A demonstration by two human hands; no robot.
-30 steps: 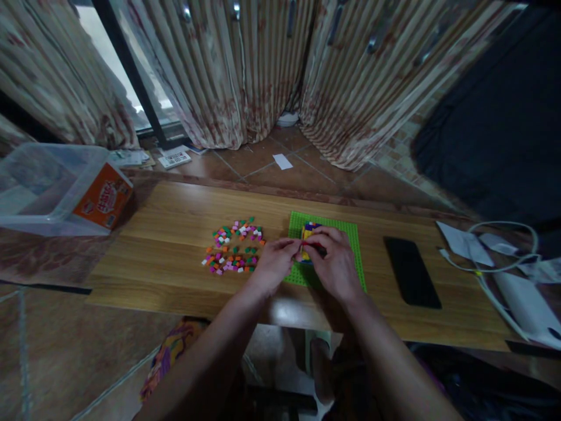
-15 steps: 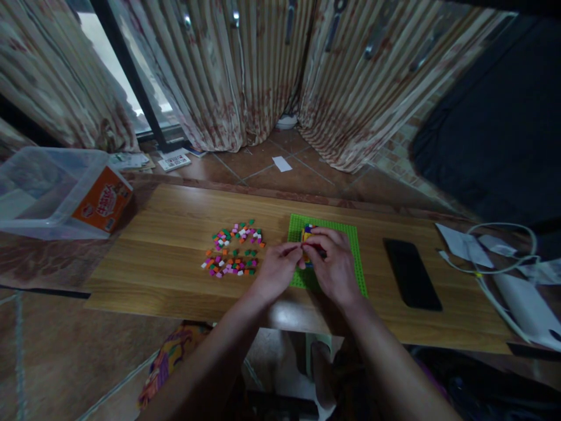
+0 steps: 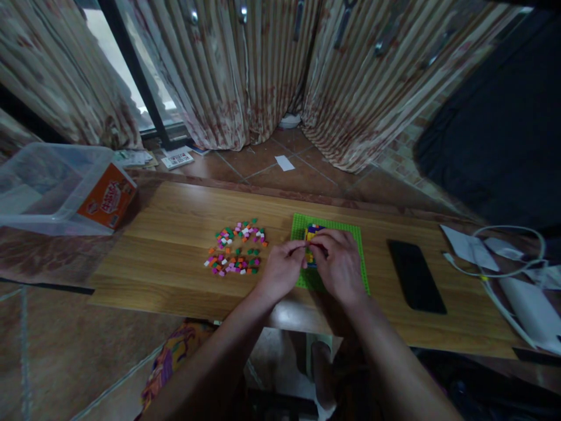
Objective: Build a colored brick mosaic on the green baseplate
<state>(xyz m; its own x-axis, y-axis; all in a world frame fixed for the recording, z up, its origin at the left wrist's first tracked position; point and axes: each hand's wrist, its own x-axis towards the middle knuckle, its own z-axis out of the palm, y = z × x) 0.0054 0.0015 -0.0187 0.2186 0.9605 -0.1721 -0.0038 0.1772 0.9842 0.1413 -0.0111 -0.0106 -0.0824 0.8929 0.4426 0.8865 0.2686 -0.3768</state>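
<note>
A bright green studded baseplate (image 3: 358, 257) lies on the wooden table, with blue, yellow and orange bricks (image 3: 312, 229) built up on it. Over the plate's left part, my left hand (image 3: 286, 263) has its thumb and forefinger pinched together. Its fingertips meet those of my right hand (image 3: 339, 257), which is also pinched and covers much of the bricks. Whatever sits between the fingertips is too small to make out. Left of my hands, many small loose bricks (image 3: 236, 266) in pink, orange, green and white lie scattered.
A clear plastic bin (image 3: 56, 219) with an orange label stands at the far left. A black phone (image 3: 415, 275) lies right of the plate. White cable (image 3: 495, 280), papers (image 3: 467, 245) and a white device (image 3: 532, 310) occupy the table's right end.
My right hand's fingers have shifted slightly, and more of the blue and yellow bricks shows. Both hands stay together over the plate. The whole view has moved a little.
</note>
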